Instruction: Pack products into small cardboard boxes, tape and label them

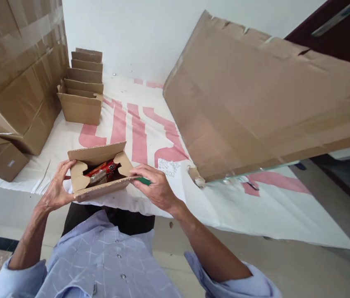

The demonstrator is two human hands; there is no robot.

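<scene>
An open cardboard box [100,193] is at the table's front edge, its long flaps raised and its notched end flaps partly folded in. Red printed packets [108,169] lie inside. My left hand [57,186] grips the left end of the box, thumb low and fingers at the top corner. At the right end, my right hand [154,186] pinches the corner of the front flap. A small green object [144,181] shows under its fingers; its kind cannot be made out.
Several open cardboard boxes [80,108] stand in a row at the back left. Large taped cartons [22,82] and a smaller box [5,159] are further left. A big cardboard sheet [255,99] leans at right. A printed paper [170,171] lies on the white-and-pink cloth [137,136].
</scene>
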